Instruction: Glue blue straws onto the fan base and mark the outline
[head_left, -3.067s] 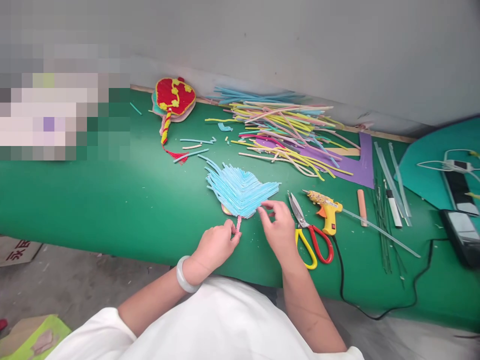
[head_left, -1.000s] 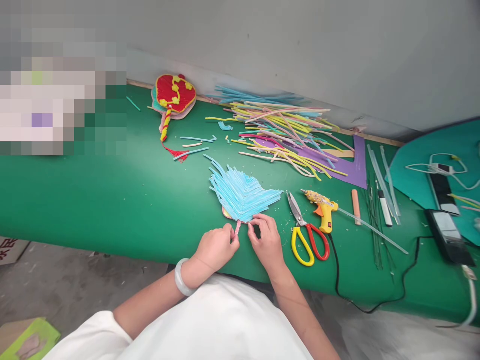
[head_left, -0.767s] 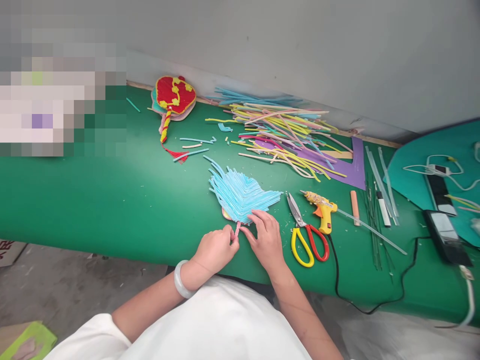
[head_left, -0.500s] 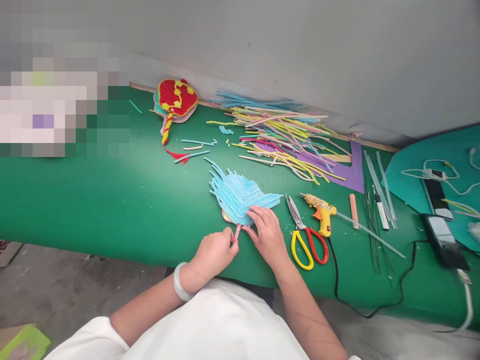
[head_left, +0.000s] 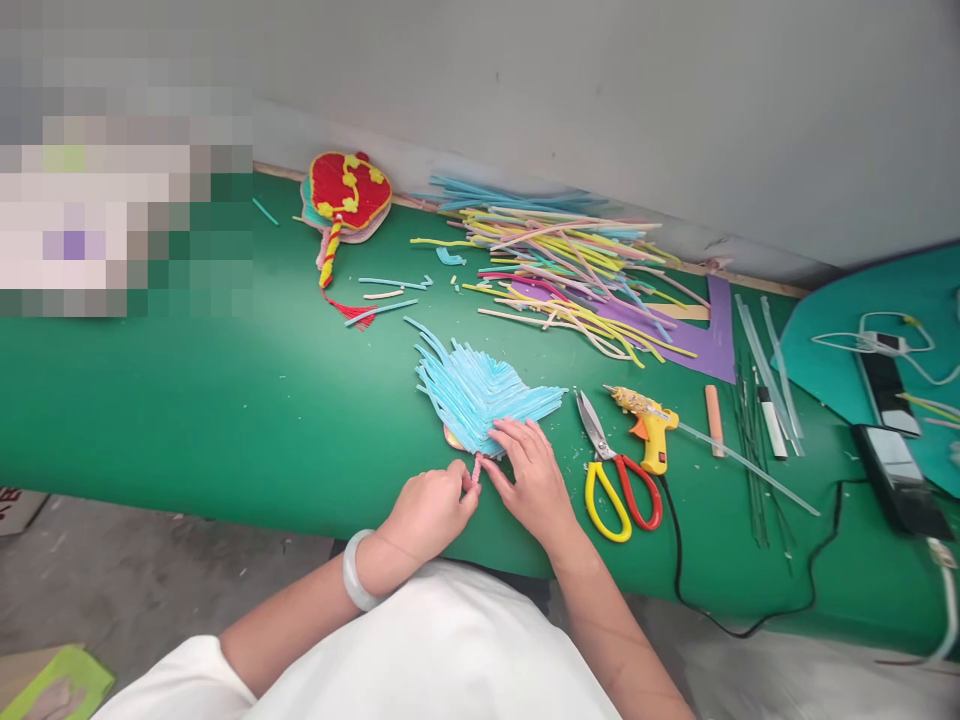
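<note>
A fan-shaped piece (head_left: 480, 395) covered in light blue pipe cleaners lies on the green table, their uneven ends sticking out at its left and right. Its short pink twisted handle (head_left: 476, 470) points toward me. My left hand (head_left: 433, 510) is closed, pinching that handle between thumb and bent fingers. My right hand (head_left: 531, 482) rests with fingers stretched over the lower right of the blue pipe cleaners, thumb beside the top of the handle. A bit of a pale yellow and pink edge shows under the blue layer at the lower left.
Right of the fan lie scissors (head_left: 607, 465) and a yellow glue gun (head_left: 652, 430) with a black cord. Behind is a pile of coloured pipe cleaners (head_left: 562, 250). Finished fans (head_left: 349, 190) lie at the back left. Glue sticks (head_left: 769, 370) and a black power bank (head_left: 896, 480) are farther right.
The camera view has shifted slightly. My right fingers sit a little lower on the blue pipe cleaners; my left hand keeps its pinch on the handle.
</note>
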